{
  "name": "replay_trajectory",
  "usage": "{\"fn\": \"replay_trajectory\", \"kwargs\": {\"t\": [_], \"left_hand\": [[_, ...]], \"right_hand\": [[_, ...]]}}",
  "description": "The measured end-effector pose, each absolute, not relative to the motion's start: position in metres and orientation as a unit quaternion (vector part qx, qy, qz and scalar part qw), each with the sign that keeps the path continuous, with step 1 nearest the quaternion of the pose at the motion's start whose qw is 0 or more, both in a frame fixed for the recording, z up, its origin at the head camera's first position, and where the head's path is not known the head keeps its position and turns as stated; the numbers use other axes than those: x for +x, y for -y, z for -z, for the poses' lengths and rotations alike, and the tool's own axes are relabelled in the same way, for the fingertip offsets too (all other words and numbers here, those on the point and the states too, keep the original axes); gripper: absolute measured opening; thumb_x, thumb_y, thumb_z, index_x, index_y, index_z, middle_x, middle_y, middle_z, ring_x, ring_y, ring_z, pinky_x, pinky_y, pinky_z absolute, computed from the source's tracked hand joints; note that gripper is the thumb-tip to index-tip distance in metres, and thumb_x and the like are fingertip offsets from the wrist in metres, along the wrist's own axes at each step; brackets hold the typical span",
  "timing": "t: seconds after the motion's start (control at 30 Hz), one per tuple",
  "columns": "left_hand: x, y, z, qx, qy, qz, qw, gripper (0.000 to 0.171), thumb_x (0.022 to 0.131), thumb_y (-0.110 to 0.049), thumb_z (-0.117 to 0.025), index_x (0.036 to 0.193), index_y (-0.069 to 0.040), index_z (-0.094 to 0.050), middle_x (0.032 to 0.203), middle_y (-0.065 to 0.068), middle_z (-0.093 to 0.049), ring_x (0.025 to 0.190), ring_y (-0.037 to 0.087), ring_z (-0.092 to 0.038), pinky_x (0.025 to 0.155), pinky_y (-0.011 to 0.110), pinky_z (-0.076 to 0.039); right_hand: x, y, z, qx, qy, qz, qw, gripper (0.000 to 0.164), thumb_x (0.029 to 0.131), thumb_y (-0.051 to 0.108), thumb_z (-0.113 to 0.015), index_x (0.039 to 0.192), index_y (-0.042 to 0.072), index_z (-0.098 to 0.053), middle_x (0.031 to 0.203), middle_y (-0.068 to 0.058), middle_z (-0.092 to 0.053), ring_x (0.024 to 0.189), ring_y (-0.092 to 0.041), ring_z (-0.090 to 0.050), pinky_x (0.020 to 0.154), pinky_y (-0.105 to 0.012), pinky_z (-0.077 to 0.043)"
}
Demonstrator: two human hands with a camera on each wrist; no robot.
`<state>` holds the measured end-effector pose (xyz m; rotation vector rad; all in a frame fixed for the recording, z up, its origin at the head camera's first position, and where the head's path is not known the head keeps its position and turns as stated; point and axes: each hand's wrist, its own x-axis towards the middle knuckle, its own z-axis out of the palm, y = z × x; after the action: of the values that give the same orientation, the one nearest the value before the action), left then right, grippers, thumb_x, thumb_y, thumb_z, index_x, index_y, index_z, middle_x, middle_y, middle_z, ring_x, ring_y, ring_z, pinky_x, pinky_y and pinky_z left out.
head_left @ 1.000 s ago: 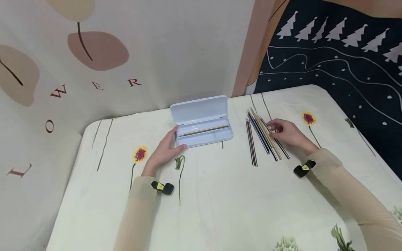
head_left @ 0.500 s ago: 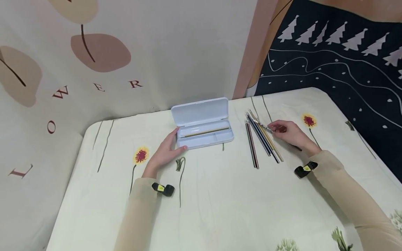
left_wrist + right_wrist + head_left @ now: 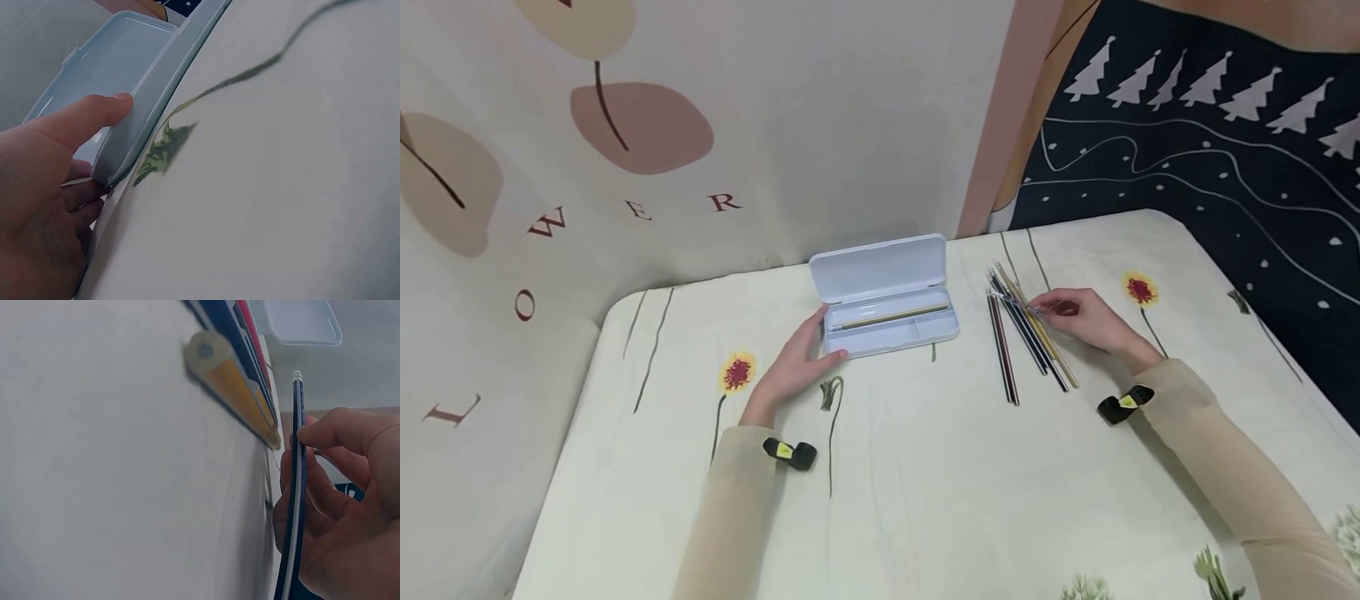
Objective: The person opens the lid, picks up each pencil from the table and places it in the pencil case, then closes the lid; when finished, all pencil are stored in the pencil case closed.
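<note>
An open light-blue pencil case [image 3: 874, 340] lies near the table's far edge, its lid tilted back. One gold-and-dark pencil [image 3: 891, 317] lies in its long rear compartment. My left hand [image 3: 790, 362] grips the case's left end, thumb on the near side, as the left wrist view also shows. At the right, my right hand [image 3: 1088, 321] pinches a dark blue pencil [image 3: 295, 487] with a pale stripe between thumb and fingers. It is held above a loose group of pencils on the cloth: gold pencils [image 3: 1060, 361], dark blue pencils [image 3: 1033, 352] and dark red pencils [image 3: 1004, 358].
A pale tablecloth [image 3: 910, 467] with printed flowers covers the table. Behind it hangs a light curtain [image 3: 850, 125] with letters and leaf shapes. A dark cloth [image 3: 1195, 167] with white trees hangs at the right.
The right hand has lifted a dark pencil off the right side of the group, swung it crosswise and moved slightly left. The left hand stays on the case.
</note>
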<state>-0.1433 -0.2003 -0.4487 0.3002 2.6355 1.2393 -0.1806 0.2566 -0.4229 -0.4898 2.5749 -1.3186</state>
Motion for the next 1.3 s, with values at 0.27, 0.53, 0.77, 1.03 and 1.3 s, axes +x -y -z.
{"fn": "replay_trajectory", "kwargs": {"t": [0.27, 0.53, 0.77, 1.03, 1.3], "left_hand": [[-0.144, 0.201, 0.450, 0.102, -0.893, -0.424, 0.108, 0.085, 0.092, -0.031, -0.067, 0.155, -0.009, -0.015, 0.159, 0.013, -0.016, 0.145, 0.029, -0.012, 0.116, 0.046, -0.013], [-0.145, 0.201, 0.450, 0.105, -0.893, -0.424, 0.110, 0.085, 0.092, -0.031, -0.067, 0.155, -0.009, -0.016, 0.159, 0.013, -0.016, 0.145, 0.028, -0.012, 0.116, 0.046, -0.013], [-0.144, 0.201, 0.448, 0.105, -0.892, -0.425, 0.113, 0.085, 0.091, -0.031, -0.067, 0.155, -0.008, -0.015, 0.159, 0.013, -0.016, 0.145, 0.028, -0.012, 0.116, 0.045, -0.013], [-0.144, 0.202, 0.448, 0.107, -0.893, -0.424, 0.107, 0.085, 0.091, -0.030, -0.067, 0.155, -0.008, -0.015, 0.159, 0.014, -0.016, 0.145, 0.029, -0.011, 0.116, 0.045, -0.013], [-0.145, 0.203, 0.452, 0.122, -0.892, -0.424, 0.096, 0.086, 0.090, -0.029, -0.068, 0.155, -0.006, -0.016, 0.158, 0.016, -0.017, 0.144, 0.031, -0.013, 0.116, 0.047, -0.012]], "right_hand": [[-0.190, -0.247, 0.427, -0.168, -0.876, 0.439, 0.111, 0.028, 0.094, 0.001, -0.058, 0.120, -0.004, -0.064, 0.114, -0.020, -0.064, 0.092, -0.023, -0.056, 0.074, -0.019, -0.046], [-0.195, -0.233, 0.424, -0.184, -0.870, 0.444, 0.112, 0.026, 0.094, -0.001, -0.058, 0.118, -0.003, -0.066, 0.113, -0.019, -0.065, 0.094, -0.023, -0.055, 0.076, -0.021, -0.047], [-0.201, -0.221, 0.424, -0.204, -0.869, 0.440, 0.101, 0.025, 0.093, 0.000, -0.058, 0.116, -0.001, -0.068, 0.111, -0.017, -0.065, 0.092, -0.023, -0.054, 0.078, -0.023, -0.047], [-0.206, -0.207, 0.423, -0.206, -0.859, 0.458, 0.102, 0.026, 0.094, -0.001, -0.058, 0.117, -0.002, -0.067, 0.116, -0.018, -0.065, 0.095, -0.022, -0.055, 0.079, -0.023, -0.046], [-0.210, -0.190, 0.423, -0.208, -0.850, 0.473, 0.106, 0.023, 0.092, -0.002, -0.059, 0.113, -0.002, -0.069, 0.111, -0.017, -0.067, 0.087, -0.021, -0.053, 0.070, -0.022, -0.044]]}}
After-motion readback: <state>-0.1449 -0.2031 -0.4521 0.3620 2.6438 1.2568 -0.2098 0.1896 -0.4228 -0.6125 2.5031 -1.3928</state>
